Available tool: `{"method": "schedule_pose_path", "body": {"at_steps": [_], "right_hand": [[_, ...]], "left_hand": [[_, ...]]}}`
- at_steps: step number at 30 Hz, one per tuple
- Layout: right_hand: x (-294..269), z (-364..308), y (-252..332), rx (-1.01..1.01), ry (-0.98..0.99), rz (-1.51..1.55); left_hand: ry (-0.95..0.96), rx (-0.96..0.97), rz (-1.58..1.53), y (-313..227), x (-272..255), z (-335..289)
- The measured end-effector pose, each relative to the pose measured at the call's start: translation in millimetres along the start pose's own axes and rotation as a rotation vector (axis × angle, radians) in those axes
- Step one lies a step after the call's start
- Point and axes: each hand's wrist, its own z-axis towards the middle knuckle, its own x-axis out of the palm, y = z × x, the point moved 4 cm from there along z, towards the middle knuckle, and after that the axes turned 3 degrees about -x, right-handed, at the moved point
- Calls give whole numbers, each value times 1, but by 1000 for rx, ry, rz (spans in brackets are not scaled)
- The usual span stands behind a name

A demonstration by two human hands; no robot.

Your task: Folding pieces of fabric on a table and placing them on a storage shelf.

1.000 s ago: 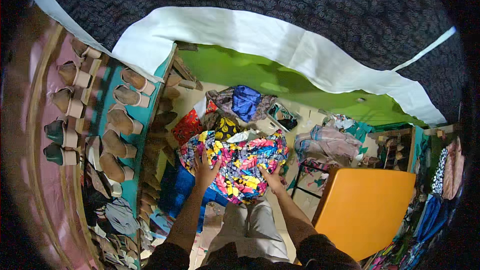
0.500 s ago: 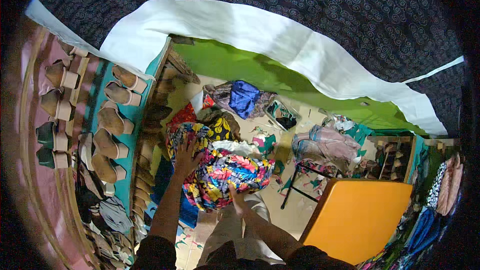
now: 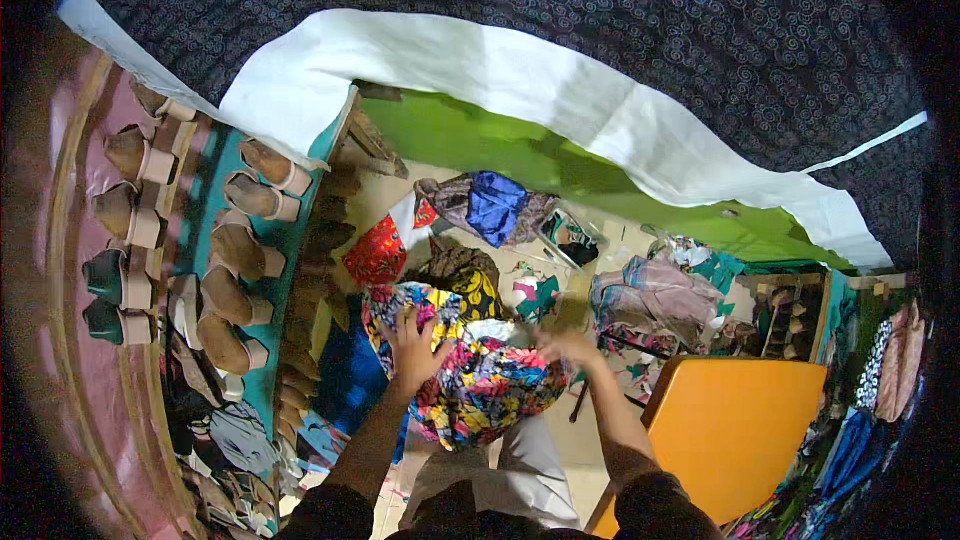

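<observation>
A bunched floral cloth lies directly in front of the person, above the pale trousers, with a crumpled white cloth showing at its far edge. It looks soft and limp, and likely light for its bulk; nothing about it suggests fragility, though loose folds like these could slide over one another or sag between the hands. The left hand lies on the left part of the bundle with its fingers spread, so its grip is released, pressing on the folds rather than pinching them. The right hand is at the far right edge of the bundle, blurred; whether its fingers have any cloth between them, or even touch it, I cannot tell. A bundle this slack would probably be best taken from both sides, with the palms partly underneath and several layers gathered at once, since a pinch on one fold may only pull that fold loose. Just beyond it is a yellow-and-black cloth, with a red cloth to the left and a blue cloth farther off. An orange panel stands near the right forearm.
</observation>
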Motion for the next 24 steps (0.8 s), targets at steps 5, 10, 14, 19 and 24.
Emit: {"method": "schedule_pose_path", "body": {"at_steps": [5, 10, 14, 19, 24], "right_hand": [[-78, 92, 24, 215, -631, 42], [-93, 202, -70, 96, -466, -15], [-80, 242, -101, 299, -687, 96], [-131, 306, -176, 131, -368, 77], [-139, 359, -156, 97, -498, 366]], "left_hand": [[-59, -46, 30, 7, 13, 63], [9, 48, 111, 15, 71, 150], [-15, -12, 200, 37, 103, 186], [36, 1, -192, 93, 150, 281], [347, 118, -129, 99, 181, 313]]}}
